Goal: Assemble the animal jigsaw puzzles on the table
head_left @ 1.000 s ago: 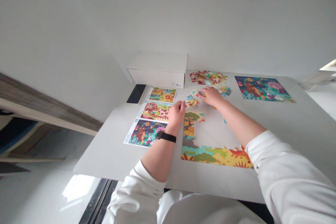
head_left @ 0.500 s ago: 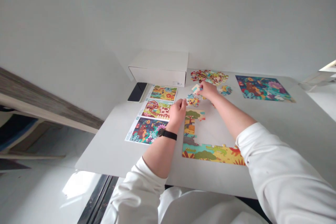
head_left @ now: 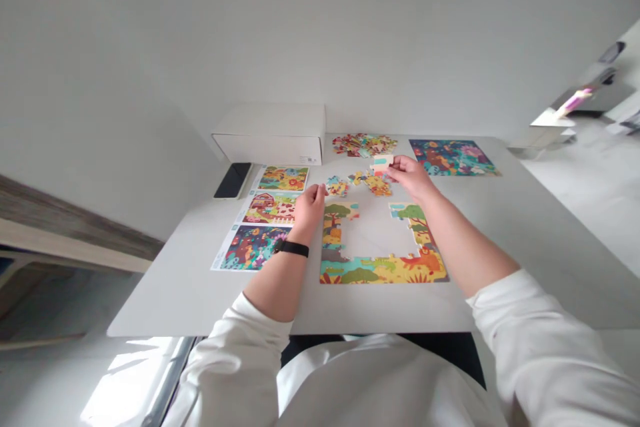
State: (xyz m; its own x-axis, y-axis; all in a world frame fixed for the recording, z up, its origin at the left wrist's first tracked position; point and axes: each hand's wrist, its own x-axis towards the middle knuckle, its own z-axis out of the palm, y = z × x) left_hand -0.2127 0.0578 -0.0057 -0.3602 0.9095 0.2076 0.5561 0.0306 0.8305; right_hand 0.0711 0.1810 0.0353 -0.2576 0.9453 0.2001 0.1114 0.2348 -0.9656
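Pinched in my right hand [head_left: 411,177] is a pale puzzle piece [head_left: 383,161] with a teal patch and some red, held up above a few loose puzzle pieces [head_left: 378,185]. My left hand [head_left: 309,208] is closed beside another small heap of pieces [head_left: 337,186]; whether anything is between its fingers is hidden. It rests by the edge of a printed picture sheet [head_left: 270,205]. Nearer me lies a partly joined animal puzzle [head_left: 385,269], its left, bottom and right sides connected, with bare table in the middle and a gap along the top.
A larger pile of mixed pieces [head_left: 364,145] lies near the wall. A completed dark, colourful puzzle [head_left: 453,157] is at the back right. A white box [head_left: 270,137] and a phone [head_left: 233,181] stand and lie on the left of the white table [head_left: 170,280].
My right hand has moved right with the puzzle piece, whose printed face now shows more. My left hand stays about where it was beside the sheet. The camera view has turned rightward.
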